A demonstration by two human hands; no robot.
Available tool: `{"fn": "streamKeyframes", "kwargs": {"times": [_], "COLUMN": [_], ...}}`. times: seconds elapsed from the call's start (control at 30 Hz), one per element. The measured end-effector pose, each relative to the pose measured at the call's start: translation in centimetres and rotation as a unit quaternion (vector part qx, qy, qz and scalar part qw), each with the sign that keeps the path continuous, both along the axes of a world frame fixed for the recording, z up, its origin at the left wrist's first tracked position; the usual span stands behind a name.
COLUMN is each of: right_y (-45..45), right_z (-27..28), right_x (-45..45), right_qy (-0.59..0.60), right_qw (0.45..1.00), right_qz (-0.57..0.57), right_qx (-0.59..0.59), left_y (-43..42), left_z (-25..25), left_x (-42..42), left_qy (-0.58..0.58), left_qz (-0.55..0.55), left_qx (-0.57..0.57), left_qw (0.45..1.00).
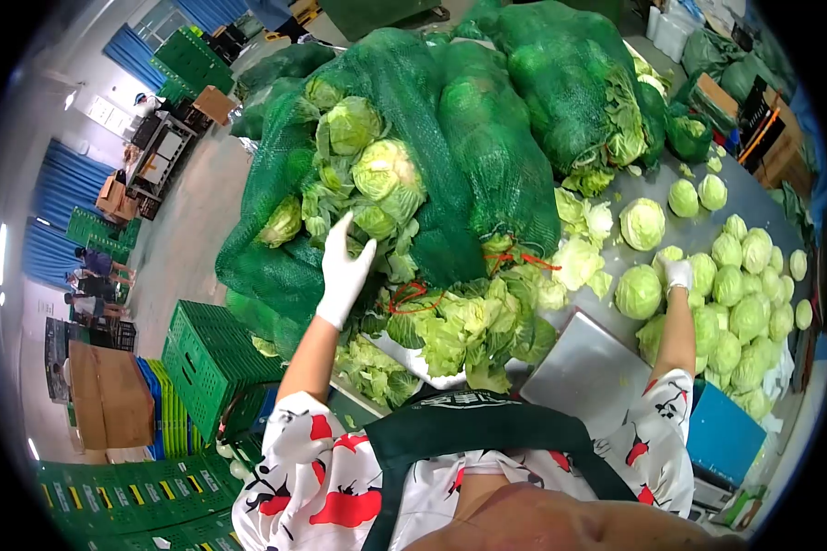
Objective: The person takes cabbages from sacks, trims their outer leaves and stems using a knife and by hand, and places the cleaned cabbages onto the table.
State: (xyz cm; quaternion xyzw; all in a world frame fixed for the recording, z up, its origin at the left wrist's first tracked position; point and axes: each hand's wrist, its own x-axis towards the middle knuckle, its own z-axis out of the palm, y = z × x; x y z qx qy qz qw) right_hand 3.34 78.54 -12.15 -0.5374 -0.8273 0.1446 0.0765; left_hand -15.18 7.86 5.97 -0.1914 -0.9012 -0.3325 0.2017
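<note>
My left hand, in a white glove, reaches toward the opening of a green mesh sack. Its thumb and fingers are apart and hold nothing. Just beyond the fingertips, a trimmed-looking cabbage and another cabbage show among loose leaves in the sack. On the right, my right hand, also gloved, has its fingers curled against a pale green cabbage at the near-left side of a cabbage pile. Part of those fingers is hidden. A larger cabbage lies beside that hand.
More filled mesh sacks stand at the back. Outer leaves and red ties lie in front of me, beside a grey metal plate. Green crates stand at left; a blue box is at right.
</note>
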Motion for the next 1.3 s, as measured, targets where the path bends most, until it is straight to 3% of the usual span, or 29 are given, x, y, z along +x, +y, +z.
{"fn": "streamKeyframes", "kwargs": {"times": [0.13,0.2,0.3,0.4,0.47,0.5,0.6,0.7,0.8,0.9,1.0,1.13,1.17,1.2,1.27,1.3], "right_y": [0.5,0.9,-0.7,-4.6,-9.4,-12.1,-17.0,-18.2,-20.1,-23.7,-28.6,-33.8,-34.9,-37.1,-41.5,-42.7], "right_z": [-1.3,-1.8,-0.2,2.5,6.8,9.3,12.6,9.0,8.6,12.2,15.2,15.1,13.3,13.8,13.9,12.1], "right_x": [0.1,1.1,3.3,5.9,7.0,7.5,9.5,10.1,10.3,10.3,10.2,9.2,8.7,8.0,6.7,6.4], "right_qy": [0.026,0.086,0.131,0.343,0.379,0.395,0.378,0.444,0.437,0.401,0.392,0.322,0.349,0.334,0.307,0.299], "right_qw": [0.999,0.995,0.991,0.93,0.903,0.886,0.879,0.855,0.851,0.858,0.854,0.862,0.844,0.839,0.813,0.799], "right_qz": [0.035,0.044,0.014,0.041,-0.003,-0.024,0.001,-0.007,-0.011,-0.019,-0.032,0.052,0.087,0.097,0.072,0.13], "right_qx": [0.02,0.017,-0.004,-0.123,-0.202,-0.243,-0.291,-0.268,-0.291,-0.32,-0.342,-0.387,-0.399,-0.419,-0.49,-0.505], "left_y": [3.4,5.0,6.4,7.8,7.9,6.6,4.9,3.6,3.5,1.7,-0.6,-3.3,-4.0,-4.4,-5.0,-4.8], "left_z": [5.0,6.3,8.6,10.8,11.0,9.3,7.6,4.4,5.8,4.6,2.6,-4.6,-7.2,-9.1,-12.1,-12.1], "left_x": [-7.6,-10.2,-11.4,-10.4,-8.6,-8.5,-6.1,-6.4,-6.4,-5.7,-1.4,3.9,4.8,5.8,8.0,9.1], "left_qy": [0.101,0.016,-0.021,-0.008,0.013,0.075,0.076,0.061,0.033,-0.042,-0.18,-0.34,-0.37,-0.33,-0.314,-0.328], "left_qz": [-0.11,-0.144,-0.108,-0.107,-0.111,-0.144,-0.152,-0.166,-0.174,-0.238,-0.269,-0.259,-0.217,-0.202,-0.162,-0.136], "left_qx": [-0.184,-0.225,-0.359,-0.467,-0.475,-0.43,-0.365,-0.291,-0.24,-0.064,0.079,0.157,0.113,0.057,-0.035,-0.097], "left_qw": [0.972,0.964,0.927,0.878,0.873,0.888,0.915,0.94,0.954,0.968,0.943,0.89,0.896,0.92,0.935,0.93]}}
